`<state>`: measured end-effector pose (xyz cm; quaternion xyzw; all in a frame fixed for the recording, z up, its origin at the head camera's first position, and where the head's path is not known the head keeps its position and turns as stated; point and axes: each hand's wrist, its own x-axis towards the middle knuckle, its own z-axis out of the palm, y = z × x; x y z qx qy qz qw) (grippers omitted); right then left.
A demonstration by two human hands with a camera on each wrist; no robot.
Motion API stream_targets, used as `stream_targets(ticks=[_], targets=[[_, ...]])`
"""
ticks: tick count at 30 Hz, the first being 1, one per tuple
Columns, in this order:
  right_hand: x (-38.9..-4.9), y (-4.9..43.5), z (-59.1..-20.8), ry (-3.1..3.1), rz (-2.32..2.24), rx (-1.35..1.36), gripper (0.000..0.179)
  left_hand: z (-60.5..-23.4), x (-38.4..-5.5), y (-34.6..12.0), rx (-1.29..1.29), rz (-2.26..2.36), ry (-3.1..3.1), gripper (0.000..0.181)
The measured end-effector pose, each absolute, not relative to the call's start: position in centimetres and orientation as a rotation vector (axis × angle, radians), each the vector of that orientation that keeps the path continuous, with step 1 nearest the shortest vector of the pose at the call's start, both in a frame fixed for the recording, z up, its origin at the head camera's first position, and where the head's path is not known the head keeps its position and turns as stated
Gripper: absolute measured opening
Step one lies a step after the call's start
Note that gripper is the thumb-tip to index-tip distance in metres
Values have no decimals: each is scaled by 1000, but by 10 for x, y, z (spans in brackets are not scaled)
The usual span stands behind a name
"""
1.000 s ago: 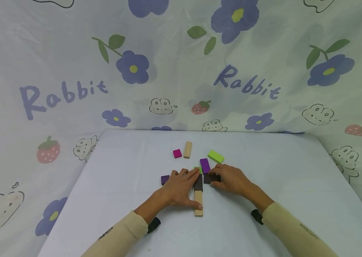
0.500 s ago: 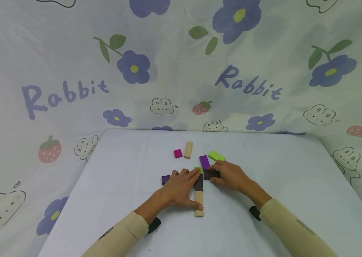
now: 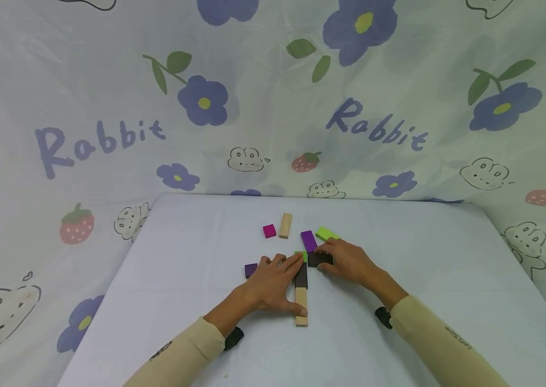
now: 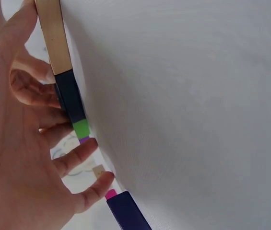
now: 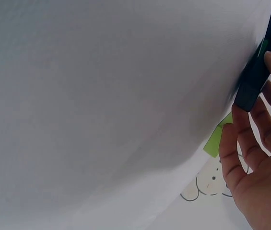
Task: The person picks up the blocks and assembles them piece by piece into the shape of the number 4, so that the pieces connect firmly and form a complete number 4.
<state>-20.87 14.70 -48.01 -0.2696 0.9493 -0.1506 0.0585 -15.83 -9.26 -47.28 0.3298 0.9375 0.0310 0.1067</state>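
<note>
In the head view my right hand (image 3: 350, 262) pinches a black block (image 3: 321, 260) lying crosswise, thumb on its near side and fingers beyond. The right wrist view shows the same black block (image 5: 251, 88) between thumb and fingers. My left hand (image 3: 270, 287) spreads along a straight row: its thumb touches a plain wooden block (image 3: 300, 299), and its fingertips rest at a small green block (image 3: 304, 256). Between these two lies another black block (image 3: 301, 277). A purple block (image 3: 309, 241) sits tilted just beyond the held block.
A lime block (image 3: 326, 233) lies behind the right hand, partly covered by it. Farther back are a wooden block (image 3: 285, 226) and a pink cube (image 3: 269, 231). Beside the left fingers sits a dark purple block (image 3: 250, 270). The white table (image 3: 195, 231) ends at a patterned cloth.
My right hand has slid the black block away from me, up level with the green block. The purple block has shifted farther back with it. The left hand stays in place.
</note>
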Motion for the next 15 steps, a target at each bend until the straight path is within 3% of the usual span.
stream_targets(ticks=[15], targets=[[-210, 143, -476, 2889, -437, -829, 41, -475, -159, -92, 972, 70, 2765, 117]])
